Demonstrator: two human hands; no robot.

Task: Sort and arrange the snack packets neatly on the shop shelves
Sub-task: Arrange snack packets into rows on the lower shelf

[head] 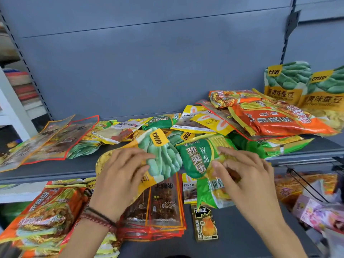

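A heap of mixed snack packets covers the upper grey shelf (55, 167). My left hand (121, 175) grips a broad bean packet (163, 161), green beans on yellow, at the shelf's front edge. Beside it my right hand (243, 175) pinches a green noodle packet (195, 159) between thumb and fingers. That packet hangs over the edge. Orange noodle packets (279, 121) lie piled at the right. Two broad bean packets (286, 81) stand upright against the back panel. Clear red-edged packets (55, 138) lie flat at the left.
The lower shelf (242, 231) holds orange noodle packets (42, 216), a stack of clear meat packets (163, 205), a small black packet (204, 224) and a yellow-topped packet (189, 190). Pink packets (316, 215) and a wire divider (305, 185) sit lower right.
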